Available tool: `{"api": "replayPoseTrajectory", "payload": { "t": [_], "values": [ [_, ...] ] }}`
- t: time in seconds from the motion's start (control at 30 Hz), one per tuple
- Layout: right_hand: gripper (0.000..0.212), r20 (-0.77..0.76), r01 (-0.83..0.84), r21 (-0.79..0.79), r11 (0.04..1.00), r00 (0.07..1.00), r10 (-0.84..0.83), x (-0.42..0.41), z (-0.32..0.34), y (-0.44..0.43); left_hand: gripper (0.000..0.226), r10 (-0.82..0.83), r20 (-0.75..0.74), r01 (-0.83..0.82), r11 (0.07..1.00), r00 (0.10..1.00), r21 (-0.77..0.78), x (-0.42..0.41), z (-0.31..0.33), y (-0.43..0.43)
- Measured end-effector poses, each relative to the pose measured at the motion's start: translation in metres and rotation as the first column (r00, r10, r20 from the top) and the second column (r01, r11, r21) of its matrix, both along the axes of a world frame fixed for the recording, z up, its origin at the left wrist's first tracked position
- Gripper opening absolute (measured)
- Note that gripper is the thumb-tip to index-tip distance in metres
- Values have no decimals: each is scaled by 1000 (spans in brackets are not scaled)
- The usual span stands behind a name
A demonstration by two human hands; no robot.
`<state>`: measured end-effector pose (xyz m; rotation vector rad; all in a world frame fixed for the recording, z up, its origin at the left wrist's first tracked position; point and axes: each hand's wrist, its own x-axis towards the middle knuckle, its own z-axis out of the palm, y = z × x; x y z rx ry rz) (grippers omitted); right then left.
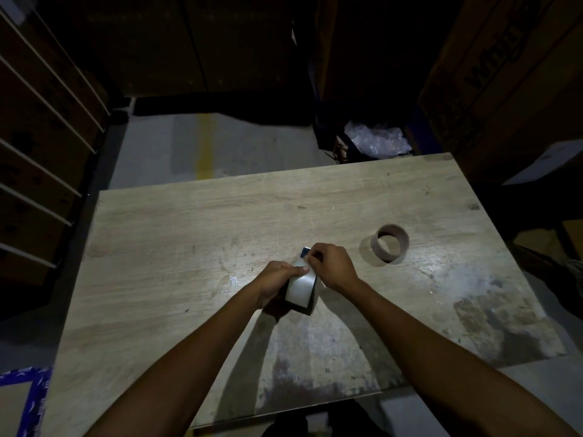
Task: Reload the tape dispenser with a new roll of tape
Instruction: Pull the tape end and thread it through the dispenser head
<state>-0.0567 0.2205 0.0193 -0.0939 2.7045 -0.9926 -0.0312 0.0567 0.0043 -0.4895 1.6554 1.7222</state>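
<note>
A roll of shiny clear tape point(301, 290) sits in a dark tape dispenser point(304, 253) at the middle of the wooden table point(176, 234). My left hand point(277, 280) grips the roll and dispenser from the left, thumb on top of the tape. My right hand point(331, 266) pinches the tape's free end near the dispenser's toothed blade, which pokes out beyond the fingers. An empty brown cardboard tape core point(392, 243) lies on the table to the right, apart from both hands.
Stacked cardboard boxes point(504, 77) stand at the back right, with crumpled plastic wrap point(377, 140) beside them. Shelving with white edges point(38, 171) runs along the left. The table's near right part is stained and worn. The lighting is dim.
</note>
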Motion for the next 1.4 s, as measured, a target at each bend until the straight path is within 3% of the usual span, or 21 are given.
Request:
{"api": "replayPoseTrajectory", "payload": {
  "t": [0.13, 0.27, 0.4, 0.6, 0.83, 0.97, 1.23, 1.4],
  "values": [
    [12, 1, 80, -73, 994, 997, -80, 6, 0, 1, 19, 2, 10, -3, 999, 1000, 46, 1, 0, -1],
    [16, 46, 127, -111, 986, 991, -123, 15, -4, 2, 36, 6, 34, -10, 993, 999, 119, 2, -2, -8],
    [18, 72, 115, -124, 986, 992, -106, 19, 0, -3, 10, -12, 34, 7, 987, 999, 160, 7, -2, -12],
    [42, 116, 14, -170, 985, 993, 6, 33, 6, -3, 34, -2, 51, -11, 969, 999, 247, 13, -3, -17],
    [53, 217, -107, -282, 953, 961, 172, 33, 19, 5, 17, 174, 183, -225, 923, 968, 313, 13, 3, -8],
    [70, 185, -141, -166, 976, 968, 171, 28, 10, 2, 33, 190, 161, -229, 931, 969, 283, 10, -1, -7],
    [98, -57, -314, 117, 942, 945, 322, 37, -2, -9, 32, 217, 112, -241, 923, 970, 299, 12, -4, -13],
    [112, -34, -252, 51, 967, 967, 253, 43, 1, -7, 48, 161, 72, -176, 931, 984, 319, 14, -4, -16]
  ]
}}
